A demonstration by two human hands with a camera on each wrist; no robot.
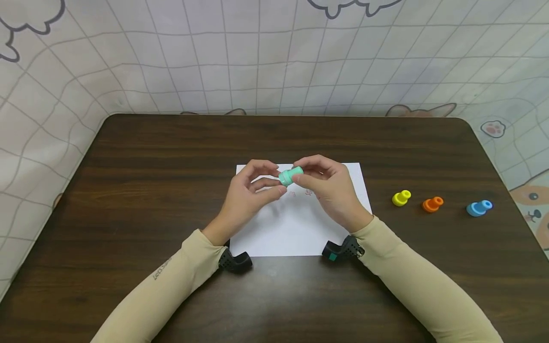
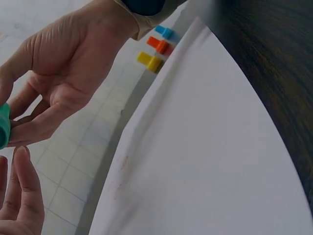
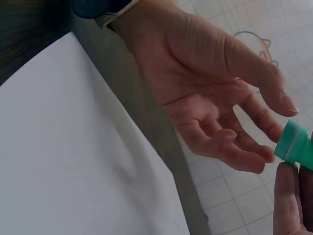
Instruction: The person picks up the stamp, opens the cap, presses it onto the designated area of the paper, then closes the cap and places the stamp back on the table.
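A small green stamp (image 1: 290,176) with a wide end and a narrower end is held tilted above a white sheet of paper (image 1: 283,238). My right hand (image 1: 336,190) pinches its narrower end between thumb and fingers. Around the wide end, my left hand (image 1: 246,195) has its fingers loosely bent, and in the right wrist view its thumb (image 3: 281,98) stands apart from the stamp. Whether a left fingertip touches it, I cannot tell. Small red marks (image 1: 309,192) show on the paper below the hands.
To the right of the paper, a yellow stamp (image 1: 401,197), an orange stamp (image 1: 432,204) and a blue stamp (image 1: 479,208) stand in a row on the dark wooden table (image 1: 150,190). Behind the table hangs a white gridded cloth (image 1: 240,71).
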